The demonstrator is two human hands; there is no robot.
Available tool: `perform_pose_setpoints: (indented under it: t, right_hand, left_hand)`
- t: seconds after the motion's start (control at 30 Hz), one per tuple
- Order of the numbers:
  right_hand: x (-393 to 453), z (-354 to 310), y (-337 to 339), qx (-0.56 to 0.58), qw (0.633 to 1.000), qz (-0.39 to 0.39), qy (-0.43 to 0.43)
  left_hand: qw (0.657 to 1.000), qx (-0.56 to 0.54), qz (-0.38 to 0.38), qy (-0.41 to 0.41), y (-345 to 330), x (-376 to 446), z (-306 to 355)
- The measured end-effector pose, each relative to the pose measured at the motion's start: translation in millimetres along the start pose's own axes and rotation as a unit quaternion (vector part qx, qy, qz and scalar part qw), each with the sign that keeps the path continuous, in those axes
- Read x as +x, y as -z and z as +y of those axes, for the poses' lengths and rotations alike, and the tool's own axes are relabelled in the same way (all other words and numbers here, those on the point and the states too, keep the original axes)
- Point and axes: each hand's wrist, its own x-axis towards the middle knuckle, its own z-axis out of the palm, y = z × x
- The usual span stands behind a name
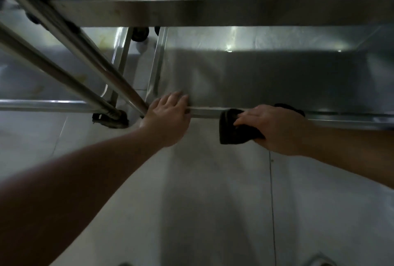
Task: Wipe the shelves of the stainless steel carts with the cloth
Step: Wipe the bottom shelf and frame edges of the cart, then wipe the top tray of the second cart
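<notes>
I look down at the bottom shelf point(266, 78) of a stainless steel cart. My right hand point(275, 129) grips a dark cloth point(232, 129) pressed over the shelf's near rim point(206, 112). To its left, my left hand point(168, 116) rests on the same rim near the front left corner, fingers hooked over the edge onto the shelf. An upper shelf point(213, 11) of the cart spans the top of the view and shades the lower one.
A second steel cart point(42, 63) stands at the left, its slanted posts point(70, 52) running down to a black caster point(110, 118). Another caster point(139, 34) shows between the carts. Pale tiled floor point(213, 201) lies below my arms.
</notes>
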Motion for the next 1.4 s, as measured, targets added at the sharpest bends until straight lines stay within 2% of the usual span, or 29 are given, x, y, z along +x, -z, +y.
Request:
perform_pose_setpoints:
  t: [0.1,0.17,0.23,0.3,0.43,0.67,0.93,1.07,1.2,1.4]
  right_hand:
    - [-21,-28,17,0.01,0.991,-0.123,-0.056]
    - [-34,-50,25,0.042,0.973,-0.2,-0.103]
    - [-48,-73,36,0.073,0.957,-0.24,-0.148]
    - [-62,-97,52,0.087,0.944,-0.258,-0.187]
    - [-94,-155,105,0.126,0.927,-0.246,-0.255]
    - [-108,-279,252,0.128,0.902,-0.276,-0.305]
    - [-51,-442,414,0.16,0.913,-0.25,-0.279]
    - [2,-500,484,0.128,0.937,-0.232,-0.227]
    - [64,-552,541,0.125,0.96,-0.177,-0.178]
    - [164,-614,592,0.136,0.976,-0.147,-0.086]
  left_hand:
    - [0.997,0.033,-0.057,-0.048,20,-34,18]
    - [0.992,0.024,-0.117,-0.04,35,-58,31]
    - [0.987,0.002,-0.16,-0.028,50,-86,41]
    - [0.982,-0.019,-0.19,-0.017,72,-118,49]
    - [0.971,-0.048,-0.235,0.006,136,-184,58]
    - [0.953,-0.1,-0.273,0.081,300,-277,47]
    - [0.957,-0.113,-0.215,0.162,489,-378,-33]
    - [0.96,-0.127,-0.167,0.184,567,-409,-82]
    - [0.956,-0.143,-0.125,0.224,622,-434,-129]
    - [0.93,-0.153,-0.078,0.324,677,-451,-196]
